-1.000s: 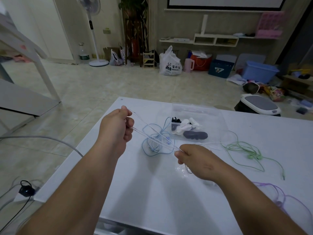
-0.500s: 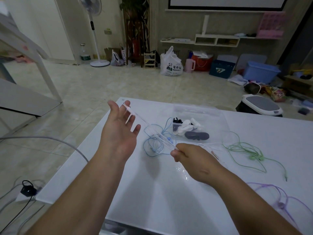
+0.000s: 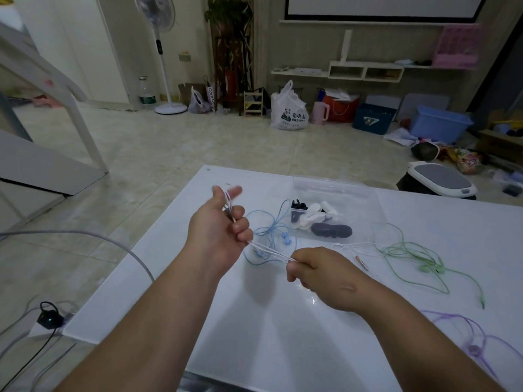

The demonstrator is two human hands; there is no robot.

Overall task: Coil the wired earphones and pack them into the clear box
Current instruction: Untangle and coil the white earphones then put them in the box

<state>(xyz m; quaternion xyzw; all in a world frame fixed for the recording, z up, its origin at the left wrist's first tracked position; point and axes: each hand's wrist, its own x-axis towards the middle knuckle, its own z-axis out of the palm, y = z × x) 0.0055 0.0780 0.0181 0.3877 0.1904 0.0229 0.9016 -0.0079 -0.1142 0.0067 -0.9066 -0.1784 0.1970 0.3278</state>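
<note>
A thin white earphone cable (image 3: 268, 251) runs taut in several strands between my two hands above the white table (image 3: 283, 335). My left hand (image 3: 218, 230) holds it with the lower fingers curled round the strands, while thumb and forefinger stick up. My right hand (image 3: 319, 274) pinches the other end of the strands. The cable's loose tail (image 3: 353, 246) trails right across the table. The clear box (image 3: 336, 193) stands open behind the hands, with black, white and dark coiled items inside.
Blue earphones (image 3: 271, 233) lie tangled under the hands. Green earphones (image 3: 416, 257) sprawl to the right, purple earphones (image 3: 475, 343) near the front right edge. A grey cable (image 3: 85, 236) hangs past the table's left edge. The floor beyond holds bags and bins.
My left hand, spread open half a second ago, has curled its lower fingers round the white strands again and moved closer to my right hand. The right hand has hardly moved.
</note>
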